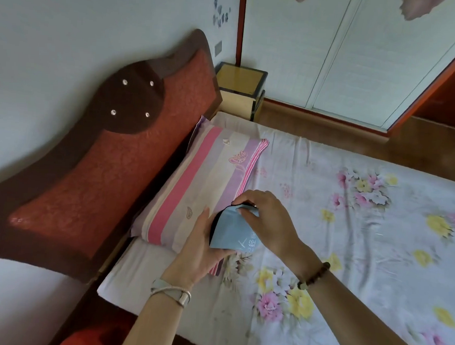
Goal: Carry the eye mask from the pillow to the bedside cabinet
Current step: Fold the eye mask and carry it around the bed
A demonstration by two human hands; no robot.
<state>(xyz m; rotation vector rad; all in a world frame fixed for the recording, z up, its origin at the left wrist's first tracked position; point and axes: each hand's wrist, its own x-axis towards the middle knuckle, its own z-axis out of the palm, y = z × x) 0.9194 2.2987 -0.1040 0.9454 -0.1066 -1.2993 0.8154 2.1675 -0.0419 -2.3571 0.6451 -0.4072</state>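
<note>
Both hands are on the eye mask (235, 232), held just above the near corner of the striped pillow (202, 181). It's light blue with a black edge and some print on it, and it looks folded or bunched.

Left hand (201, 246): grip is partly closed, palm cupped under the mask's left and lower edge, thumb lying up along its side. Right hand (267, 222): fingers curled over the top edge in a pinch at the upper corner. So the mask is held from two sides and, as far as I can tell, is clear of the pillow, though the contact underneath is hidden by the hands.

The bedside cabinet (240, 87) is well away, past the far end of the pillow, beside the headboard (116, 153), in the corner by the wardrobe doors (359, 52). Its yellow top looks bare. Pickup looks about done; the whole carry remains.

Risks from here:
- Soft, floppy fabric. If one hand lets go, the free half may droop and slide out of a loose pinch.
- The strap isn't visible. If it's hanging below, it could snag on the pillow corner.
- It's a long reach across the floral bedsheet (363, 232). Leaning over instead of walking round could mean setting it near the cabinet's front edge, where it could slip off.
</note>
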